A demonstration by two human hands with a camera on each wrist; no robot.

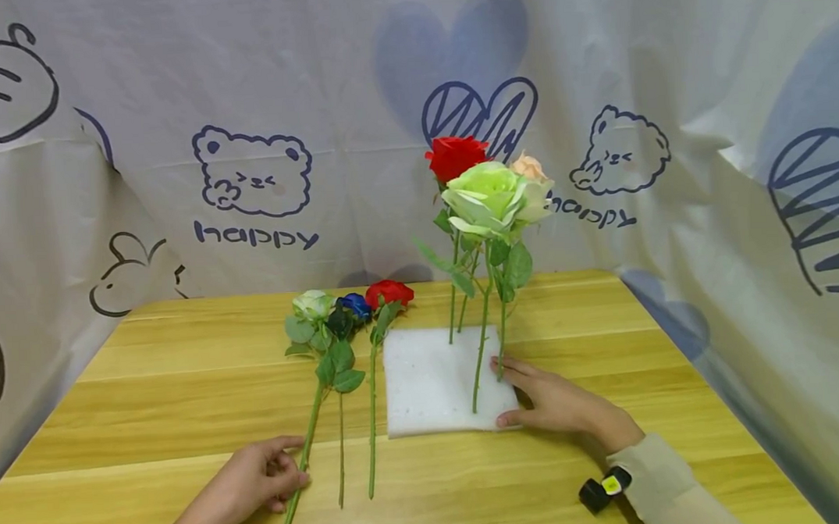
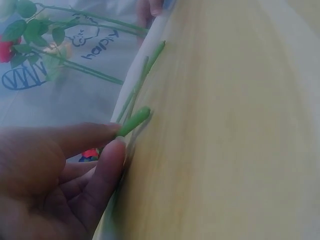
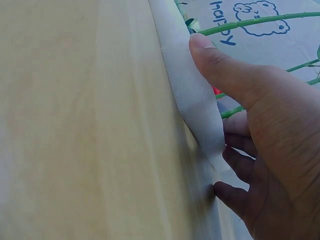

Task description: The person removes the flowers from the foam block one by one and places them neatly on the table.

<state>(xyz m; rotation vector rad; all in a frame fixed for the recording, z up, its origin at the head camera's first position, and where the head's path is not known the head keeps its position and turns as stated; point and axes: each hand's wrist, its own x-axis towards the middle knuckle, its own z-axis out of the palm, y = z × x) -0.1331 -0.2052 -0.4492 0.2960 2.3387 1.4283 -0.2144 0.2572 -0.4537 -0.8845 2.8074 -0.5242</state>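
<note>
My left hand (image 1: 256, 480) pinches the lower stem of a pale green artificial rose (image 1: 313, 304) lying on the table. In the left wrist view, thumb and forefinger meet at the stem (image 2: 134, 121), close to its cut end. My right hand (image 1: 555, 397) rests against the right side of a white foam block (image 1: 421, 387), fingers spread and only slightly bent. Its thumb (image 3: 212, 52) touches the block's edge in the right wrist view. Several roses stand upright in the foam, among them a large light green one (image 1: 485, 200), a red one (image 1: 455, 157) and a peach one (image 1: 528, 166).
A blue rose (image 1: 354, 305) and a second red rose (image 1: 390, 293) lie between the held rose and the block. The wooden table (image 1: 152, 406) meets a printed cloth (image 1: 360, 186) at the back. A black strap device (image 1: 597, 495) is at the right wrist.
</note>
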